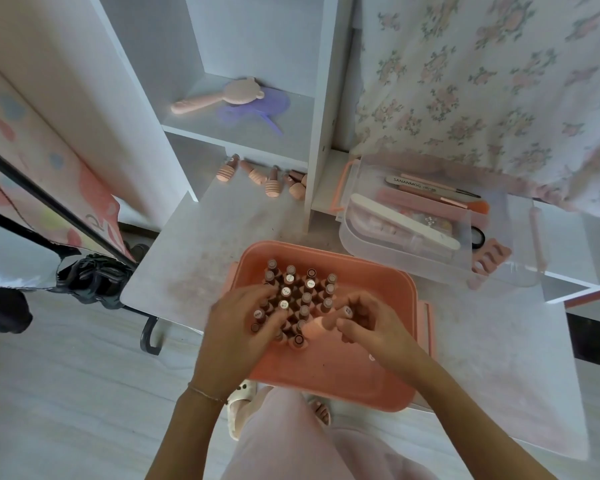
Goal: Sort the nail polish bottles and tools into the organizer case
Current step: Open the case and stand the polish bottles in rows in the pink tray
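Nearest us, the right hand [368, 327] is pinching a polish bottle [329, 322], its long axis pointing toward nine o'clock at the gap beside the standing bottles [298, 296] in the pink case [326, 375]. The left hand [243, 320] is resting curled fingers on the cluster. Loose bottles [264, 176] are waiting at twelve o'clock.

- Upright bottles [300, 296] crowd the pink case's [378, 282] far-left part; its near and right floor lies bare.
- Clear tray [413, 258] flanks the case's far-right side.
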A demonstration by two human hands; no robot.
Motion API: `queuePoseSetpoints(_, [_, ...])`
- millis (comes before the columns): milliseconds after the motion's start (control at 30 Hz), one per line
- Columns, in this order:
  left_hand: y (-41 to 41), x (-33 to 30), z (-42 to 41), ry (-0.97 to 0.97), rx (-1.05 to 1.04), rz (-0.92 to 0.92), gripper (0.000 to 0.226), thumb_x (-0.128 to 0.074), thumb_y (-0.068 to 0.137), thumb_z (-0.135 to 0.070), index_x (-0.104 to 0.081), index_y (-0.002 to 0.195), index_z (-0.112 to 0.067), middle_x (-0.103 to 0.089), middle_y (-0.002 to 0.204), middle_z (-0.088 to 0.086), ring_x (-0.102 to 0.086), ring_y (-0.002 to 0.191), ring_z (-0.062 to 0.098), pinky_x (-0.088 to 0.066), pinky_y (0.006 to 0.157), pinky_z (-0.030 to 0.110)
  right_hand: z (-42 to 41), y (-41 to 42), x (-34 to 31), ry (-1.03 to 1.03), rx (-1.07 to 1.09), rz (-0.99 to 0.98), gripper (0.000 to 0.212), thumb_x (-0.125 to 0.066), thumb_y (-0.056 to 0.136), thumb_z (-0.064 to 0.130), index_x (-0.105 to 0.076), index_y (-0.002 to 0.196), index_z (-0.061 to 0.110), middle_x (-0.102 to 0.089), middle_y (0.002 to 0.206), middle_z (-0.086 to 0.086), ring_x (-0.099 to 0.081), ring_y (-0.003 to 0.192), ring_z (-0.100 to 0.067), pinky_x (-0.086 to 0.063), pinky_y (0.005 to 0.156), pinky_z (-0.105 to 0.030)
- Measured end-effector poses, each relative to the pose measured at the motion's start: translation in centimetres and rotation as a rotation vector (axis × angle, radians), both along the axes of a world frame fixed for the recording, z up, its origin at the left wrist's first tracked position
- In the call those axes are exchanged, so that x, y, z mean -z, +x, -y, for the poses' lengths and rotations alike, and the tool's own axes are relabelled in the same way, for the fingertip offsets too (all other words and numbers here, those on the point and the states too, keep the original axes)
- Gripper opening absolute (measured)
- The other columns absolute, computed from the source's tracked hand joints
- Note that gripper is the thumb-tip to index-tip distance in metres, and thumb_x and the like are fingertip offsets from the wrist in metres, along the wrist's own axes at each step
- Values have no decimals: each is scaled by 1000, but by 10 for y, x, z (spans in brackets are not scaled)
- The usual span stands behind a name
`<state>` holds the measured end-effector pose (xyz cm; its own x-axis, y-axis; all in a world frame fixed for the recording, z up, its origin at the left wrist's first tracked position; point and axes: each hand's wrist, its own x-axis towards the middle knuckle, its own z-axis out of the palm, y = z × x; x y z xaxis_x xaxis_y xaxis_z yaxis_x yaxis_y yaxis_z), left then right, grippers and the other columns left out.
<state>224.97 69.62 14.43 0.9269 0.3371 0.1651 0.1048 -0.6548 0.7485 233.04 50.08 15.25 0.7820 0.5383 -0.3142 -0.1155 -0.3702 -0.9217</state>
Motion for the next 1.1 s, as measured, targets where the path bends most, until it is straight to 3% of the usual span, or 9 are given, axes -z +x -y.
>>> queuePoseSetpoints(100, [1,3,-9,97,-225,-25,46,-49,79,-46,-65,105,-13,-65,107,4,-55,103,24,-42,89,41,8,3,15,-195,-27,34,9,-63,79,25,-55,83,24,-65,81,-2,-57,68,-5,-48,70,-24])
queuePoseSetpoints(200, [5,16,-18,-15,-361,-143,39,-55,89,-28,-56,121,-7,-56,122,13,-49,114,29,-38,92,38,10,4,34,-350,-38,105,15,-61,84,26,-49,78,30,-56,71,11,-50,60,2,-38,56,-11])
queuePoseSetpoints(300, [8,28,-22,-146,-412,-205,38,-49,93,-19,-49,129,-7,-53,126,14,-52,112,26,-41,90,34,9,5,50,-431,-29,124,15,-57,86,28,-44,80,33,-55,75,13,-51,65,1,-35,54,-12])
queuePoseSetpoints(467, [9,35,-18,-139,-440,-160,26,-46,95,-17,-60,114,-5,-66,105,13,-49,88,13,-35,77,27,2,5,61,-461,-44,123,17,-56,87,26,-41,82,31,-54,75,13,-51,68,-2,-38,58,-17])
queuePoseSetpoints(600, [9,36,-19,-142,-438,-150,27,-46,95,-18,-61,114,-6,-66,104,12,-49,87,12,-36,78,27,-3,6,62,-545,-86,110,15,-53,88,20,-46,102,21,-64,95,-2,-60,90,-21,-46,74,-30])
queuePoseSetpoints(767, [9,38,-19,-146,-451,-159,27,-46,95,-19,-61,114,-7,-66,105,11,-51,87,13,-36,78,27,-8,4,67,-694,-55,92,22,-49,90,22,-44,109,11,-63,106,-14,-59,96,-31,-43,71,-30])
queuePoseSetpoints(933, [9,37,-18,-151,-462,-149,25,-46,95,-19,-62,112,-8,-66,102,8,-49,84,11,-35,75,26,-14,0,70,-643,-17,85,19,-48,88,13,-44,106,9,-64,102,-17,-60,93,-34,-46,73,-35])
queuePoseSetpoints(1100, [9,39,-19,-162,-458,-148,27,-46,95,-20,-61,114,-9,-66,105,8,-50,87,10,-36,77,25,-18,2,73,-580,21,55,19,-49,88,13,-47,107,11,-66,100,-12,-60,95,-30,-38,67,-26])
